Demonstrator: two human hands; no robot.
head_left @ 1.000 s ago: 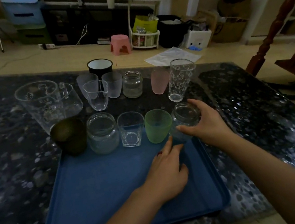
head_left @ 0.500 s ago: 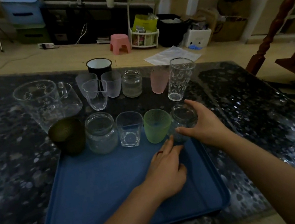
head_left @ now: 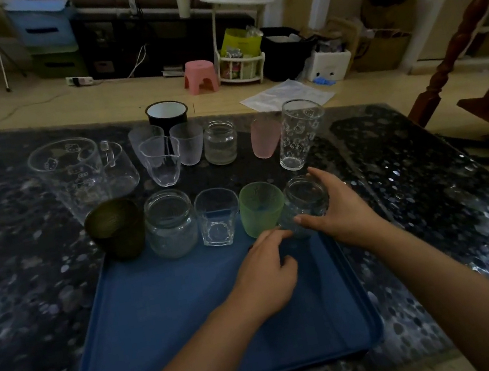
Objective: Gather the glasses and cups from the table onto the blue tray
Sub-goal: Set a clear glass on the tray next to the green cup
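Right hand (head_left: 344, 210) is still gripping the clear jar (head_left: 305, 204) at the blue tray (head_left: 164, 330) upper-right corner, barely shifting; left hand (head_left: 265, 274) loosely curled, empty, is nudging closer—placement finishing.

The room is dim. Beyond the dark speckled table (head_left: 432, 184), a pale wood floor (head_left: 91, 101) runs to the far wall. A pink stool (head_left: 200, 73) stands near a white rack (head_left: 243, 66). Far left stand 2 stacked storage drawers (head_left: 47, 40); at right, a turned wooden post (head_left: 463, 25).
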